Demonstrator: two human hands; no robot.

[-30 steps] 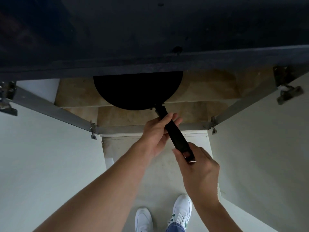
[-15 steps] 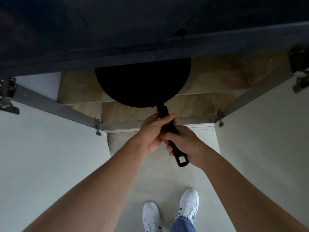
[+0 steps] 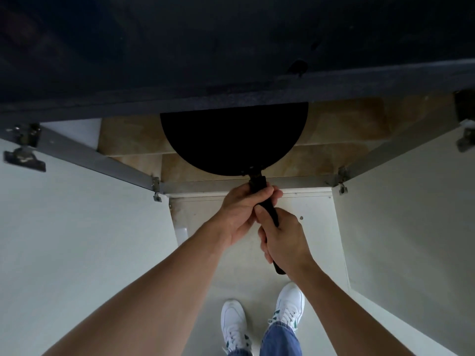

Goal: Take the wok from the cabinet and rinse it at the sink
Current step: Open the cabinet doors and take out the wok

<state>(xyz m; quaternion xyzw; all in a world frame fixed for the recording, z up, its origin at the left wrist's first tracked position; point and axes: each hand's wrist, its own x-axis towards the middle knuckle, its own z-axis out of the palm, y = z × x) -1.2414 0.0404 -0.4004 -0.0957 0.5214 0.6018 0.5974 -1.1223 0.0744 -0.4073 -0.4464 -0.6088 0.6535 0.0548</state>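
Observation:
A black wok [image 3: 232, 140] lies on the tan floor of the open base cabinet [image 3: 334, 140], its far half hidden under the dark countertop [image 3: 231, 47]. Its straight black handle [image 3: 258, 185] sticks out over the cabinet's front edge toward me. My left hand [image 3: 244, 209] is wrapped around the handle near the pan. My right hand [image 3: 285, 240] grips the handle's lower end, just behind the left hand. The tip of the handle pokes out below my right palm.
Both white cabinet doors stand wide open, one at the left [image 3: 77, 240] and one at the right [image 3: 411, 240]. Metal hinges [image 3: 24, 155] sit on the door edges. My feet in white shoes [image 3: 289, 304] stand on the pale floor below.
My right hand slid up the handle from its tip and closed around it. My left hand closed fully on the handle. The wok has come slightly out toward the cabinet's front edge.

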